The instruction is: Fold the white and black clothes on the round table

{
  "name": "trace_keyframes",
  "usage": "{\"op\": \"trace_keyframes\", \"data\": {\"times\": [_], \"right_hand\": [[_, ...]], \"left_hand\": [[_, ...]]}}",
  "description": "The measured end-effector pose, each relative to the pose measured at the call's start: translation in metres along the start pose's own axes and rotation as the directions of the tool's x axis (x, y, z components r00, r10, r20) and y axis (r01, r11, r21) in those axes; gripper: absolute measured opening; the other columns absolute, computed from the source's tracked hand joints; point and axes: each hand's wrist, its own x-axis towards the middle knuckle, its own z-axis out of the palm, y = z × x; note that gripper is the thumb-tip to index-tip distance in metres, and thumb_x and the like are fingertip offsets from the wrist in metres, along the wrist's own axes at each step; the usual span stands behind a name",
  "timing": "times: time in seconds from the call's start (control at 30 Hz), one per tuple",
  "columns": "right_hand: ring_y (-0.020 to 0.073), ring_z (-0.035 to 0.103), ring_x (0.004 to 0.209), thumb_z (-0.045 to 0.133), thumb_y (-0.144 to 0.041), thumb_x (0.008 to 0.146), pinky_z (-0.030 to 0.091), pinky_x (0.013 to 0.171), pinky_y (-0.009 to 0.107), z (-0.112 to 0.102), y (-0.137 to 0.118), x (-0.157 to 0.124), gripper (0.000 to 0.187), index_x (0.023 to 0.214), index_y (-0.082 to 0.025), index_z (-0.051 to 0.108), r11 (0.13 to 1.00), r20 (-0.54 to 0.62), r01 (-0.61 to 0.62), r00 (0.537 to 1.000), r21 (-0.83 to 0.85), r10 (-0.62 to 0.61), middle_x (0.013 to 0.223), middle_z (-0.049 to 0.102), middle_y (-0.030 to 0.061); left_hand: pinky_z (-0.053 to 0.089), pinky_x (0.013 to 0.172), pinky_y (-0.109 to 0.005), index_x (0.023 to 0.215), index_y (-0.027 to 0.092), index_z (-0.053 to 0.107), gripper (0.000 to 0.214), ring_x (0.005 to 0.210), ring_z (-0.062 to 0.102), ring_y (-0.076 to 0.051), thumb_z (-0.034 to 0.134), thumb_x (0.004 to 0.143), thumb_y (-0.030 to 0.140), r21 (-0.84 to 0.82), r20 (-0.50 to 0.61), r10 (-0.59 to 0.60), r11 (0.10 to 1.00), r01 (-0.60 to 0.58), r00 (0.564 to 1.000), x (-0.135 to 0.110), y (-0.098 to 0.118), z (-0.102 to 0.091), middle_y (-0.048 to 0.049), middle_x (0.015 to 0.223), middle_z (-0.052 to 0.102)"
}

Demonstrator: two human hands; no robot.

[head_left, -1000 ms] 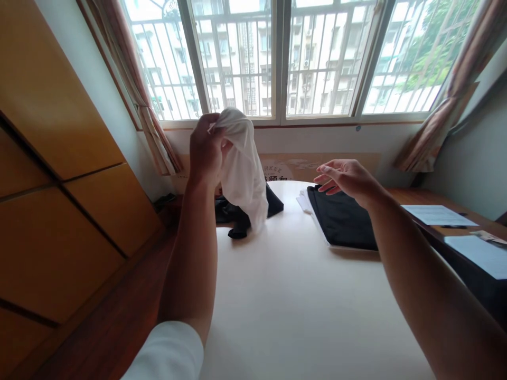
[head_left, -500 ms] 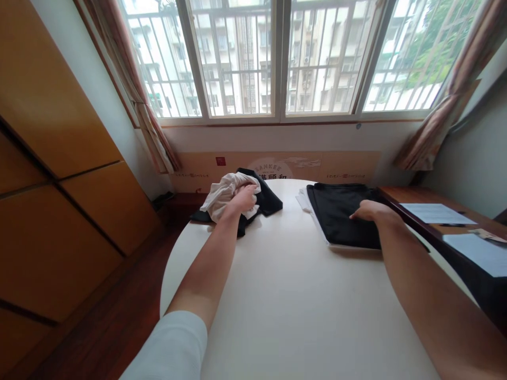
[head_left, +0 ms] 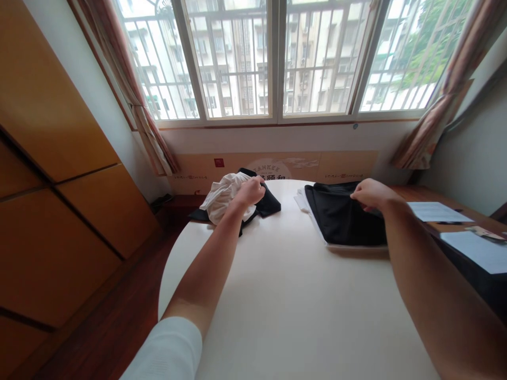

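At the far left of the white table [head_left: 293, 295] lies a crumpled white garment [head_left: 224, 196] on top of a black garment [head_left: 270, 203]. My left hand [head_left: 250, 192] is over their right side with its fingers closed; what is between the fingertips is hidden. On the right, a folded black garment [head_left: 336, 216] rests on a white folded layer [head_left: 303, 200] that shows along its left and front edges. My right hand [head_left: 371, 194] pinches the upper right part of the folded black garment and raises the cloth a little.
A brown desk [head_left: 422, 195] with paper sheets [head_left: 439, 211] adjoins the table on the right. Wooden cabinets [head_left: 89, 211] stand at the left. Beyond the table are a printed cardboard panel [head_left: 233, 161] and a barred window [head_left: 277, 63] between curtains [head_left: 433, 126].
My left hand has shifted right and up from the white garment's middle toward the black cloth. My right hand has risen from the folded black garment, pulling up its cloth slightly.
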Motion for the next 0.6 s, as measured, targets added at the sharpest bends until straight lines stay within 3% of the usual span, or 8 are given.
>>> {"op": "trace_keyframes", "data": {"times": [0.13, 0.23, 0.3, 0.37, 0.43, 0.47, 0.53, 0.6], "right_hand": [[0.0198, 0.064, 0.051, 0.078, -0.032, 0.087, 0.055, 0.051, 0.032, -0.024, -0.041, -0.021, 0.023, 0.072, -0.019, 0.067, 0.947, -0.017, 0.139, 0.990, 0.290, -0.140, 0.062, 0.068, 0.0081], [0.0196, 0.065, 0.053, 0.077, -0.034, 0.091, 0.054, 0.049, 0.031, -0.031, -0.073, -0.046, 0.019, 0.082, -0.020, 0.068, 0.778, -0.179, 0.356, 0.934, 0.518, -0.309, 0.062, 0.068, 0.0065], [0.0195, 0.066, 0.055, 0.079, -0.039, 0.091, 0.055, 0.050, 0.032, -0.030, -0.095, -0.066, 0.022, 0.085, -0.023, 0.066, 0.649, -0.280, 0.465, 0.884, 0.603, -0.374, 0.064, 0.068, 0.0037], [0.0203, 0.067, 0.058, 0.080, -0.045, 0.090, 0.058, 0.053, 0.035, -0.027, -0.116, -0.085, 0.026, 0.086, -0.026, 0.062, 0.543, -0.352, 0.525, 0.848, 0.655, -0.395, 0.068, 0.069, 0.0015], [0.0220, 0.068, 0.062, 0.081, -0.051, 0.089, 0.061, 0.059, 0.039, -0.026, -0.134, -0.104, 0.031, 0.087, -0.029, 0.059, 0.468, -0.410, 0.565, 0.821, 0.679, -0.396, 0.073, 0.069, 0.0011], [0.0225, 0.068, 0.064, 0.081, -0.052, 0.088, 0.061, 0.061, 0.040, -0.026, -0.142, -0.111, 0.032, 0.088, -0.029, 0.058, 0.444, -0.441, 0.589, 0.805, 0.675, -0.397, 0.075, 0.069, 0.0012], [0.0224, 0.067, 0.067, 0.082, -0.053, 0.088, 0.060, 0.064, 0.039, -0.028, -0.150, -0.123, 0.032, 0.089, -0.031, 0.059, 0.441, -0.482, 0.632, 0.773, 0.638, -0.412, 0.078, 0.070, 0.0012], [0.0212, 0.065, 0.067, 0.082, -0.051, 0.088, 0.058, 0.064, 0.036, -0.032, -0.152, -0.128, 0.029, 0.089, -0.031, 0.061, 0.469, -0.496, 0.652, 0.758, 0.595, -0.424, 0.076, 0.069, 0.0001]], "left_hand": [[0.055, 0.095, -0.031, 0.115, 0.015, 0.072, 0.024, 0.105, 0.073, -0.023, 0.058, 0.099, 0.026, -0.216, 0.107, 0.213, 0.958, -0.186, 0.971, -0.012, 0.061, -0.023, -0.0113, 0.115, 0.077], [0.056, 0.082, -0.030, 0.104, 0.019, 0.074, 0.040, 0.088, 0.074, -0.020, 0.057, 0.102, 0.054, -0.377, 0.391, 0.406, 0.889, -0.258, 0.826, -0.033, 0.109, -0.035, -0.0060, 0.099, 0.078], [0.055, 0.075, -0.030, 0.096, 0.020, 0.074, 0.052, 0.083, 0.073, -0.022, 0.056, 0.098, 0.069, -0.388, 0.489, 0.453, 0.878, -0.279, 0.745, -0.046, 0.133, -0.038, -0.0038, 0.090, 0.077], [0.054, 0.073, -0.031, 0.095, 0.020, 0.073, 0.054, 0.083, 0.071, -0.024, 0.061, 0.094, 0.073, -0.318, 0.411, 0.438, 0.891, -0.325, 0.799, -0.054, 0.146, -0.037, -0.0042, 0.088, 0.075], [0.054, 0.077, -0.033, 0.099, 0.019, 0.071, 0.046, 0.089, 0.070, -0.026, 0.067, 0.094, 0.065, -0.226, 0.179, 0.414, 0.900, -0.372, 0.892, -0.055, 0.149, -0.036, -0.0067, 0.094, 0.074], [0.053, 0.080, -0.033, 0.101, 0.019, 0.070, 0.039, 0.093, 0.070, -0.027, 0.068, 0.096, 0.057, -0.194, 0.064, 0.414, 0.898, -0.395, 0.908, -0.054, 0.149, -0.035, -0.0079, 0.098, 0.074], [0.052, 0.084, -0.033, 0.101, 0.018, 0.069, 0.022, 0.095, 0.069, -0.025, 0.064, 0.101, 0.040, -0.175, -0.059, 0.448, 0.875, -0.451, 0.892, -0.050, 0.145, -0.036, -0.0079, 0.098, 0.073], [0.052, 0.082, -0.032, 0.099, 0.019, 0.069, 0.016, 0.088, 0.069, -0.023, 0.060, 0.103, 0.032, -0.208, -0.074, 0.488, 0.845, -0.492, 0.869, -0.047, 0.142, -0.041, -0.0057, 0.091, 0.073]]}}
